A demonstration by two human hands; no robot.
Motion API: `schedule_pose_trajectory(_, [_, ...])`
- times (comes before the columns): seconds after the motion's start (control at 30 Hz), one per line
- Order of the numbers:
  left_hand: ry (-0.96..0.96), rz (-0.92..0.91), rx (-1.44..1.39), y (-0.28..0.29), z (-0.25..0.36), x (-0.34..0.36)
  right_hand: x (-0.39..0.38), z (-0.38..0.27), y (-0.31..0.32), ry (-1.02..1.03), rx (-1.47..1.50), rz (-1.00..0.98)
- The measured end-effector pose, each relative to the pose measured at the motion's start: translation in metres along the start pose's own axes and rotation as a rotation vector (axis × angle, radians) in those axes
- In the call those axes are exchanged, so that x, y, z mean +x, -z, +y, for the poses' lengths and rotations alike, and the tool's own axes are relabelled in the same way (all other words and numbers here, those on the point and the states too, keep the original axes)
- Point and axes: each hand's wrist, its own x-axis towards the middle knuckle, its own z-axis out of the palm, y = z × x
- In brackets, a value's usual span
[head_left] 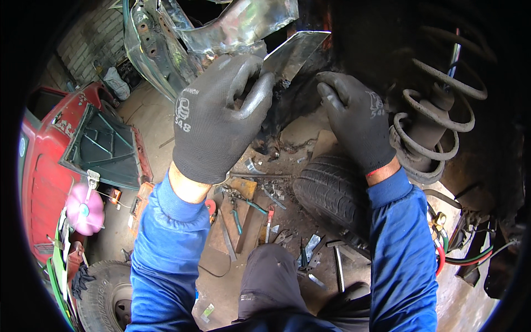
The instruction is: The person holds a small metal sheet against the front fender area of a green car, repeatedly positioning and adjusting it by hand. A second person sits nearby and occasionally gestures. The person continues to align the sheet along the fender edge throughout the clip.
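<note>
My left hand (215,119), in a black work glove, pinches the lower left corner of a flat piece of sheet metal (298,54) between thumb and fingers. The piece stands tilted up against the dark bodywork behind it. Shiny bare metal of a car body panel (221,36) rises just beyond that hand. To the right of the sheet, apart from it, is my right hand (357,116), gloved alike, its thumb and fingertips drawn together. Whatever those fingertips may hold is too small or hidden to make out.
A coil spring on a strut (437,119) stands close to my right arm. Below lie a tyre (332,185), pliers (236,210), a hammer-like bar (338,265) and metal scraps. On the left are a red vehicle (47,182), a pink round object (84,209) and another wheel (105,290).
</note>
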Motion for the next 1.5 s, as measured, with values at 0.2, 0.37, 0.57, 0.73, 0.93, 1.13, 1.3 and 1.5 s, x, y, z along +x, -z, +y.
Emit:
schedule_pose_trajectory(0.2, [0.002, -0.051, 0.057, 0.002, 0.002, 0.011, 0.0, 0.0, 0.001, 0.032, -0.015, 0.011])
schedule_pose_trajectory(0.37, [0.043, -0.084, 0.064, 0.003, 0.004, 0.017, -0.002, 0.001, -0.001, -0.019, 0.027, 0.002])
schedule_pose_trajectory(0.57, [0.057, -0.08, 0.041, 0.001, 0.007, 0.016, -0.004, -0.001, 0.0, -0.056, 0.022, -0.059])
schedule_pose_trajectory(0.73, [0.08, -0.087, 0.073, -0.001, 0.005, 0.017, -0.005, -0.001, -0.002, -0.044, 0.016, -0.062])
schedule_pose_trajectory(0.93, [0.118, -0.124, 0.128, 0.001, 0.004, 0.013, -0.006, 0.0, -0.008, 0.003, 0.031, 0.029])
schedule_pose_trajectory(1.13, [0.127, -0.047, 0.05, -0.003, 0.004, 0.013, -0.007, 0.0, -0.008, -0.022, 0.001, -0.01])
schedule_pose_trajectory(1.3, [0.115, -0.044, 0.095, -0.003, 0.006, 0.013, -0.009, 0.0, -0.011, -0.025, 0.004, 0.004])
schedule_pose_trajectory(1.5, [0.125, -0.116, 0.134, 0.002, 0.005, 0.013, -0.008, 0.002, -0.015, 0.06, -0.019, 0.097])
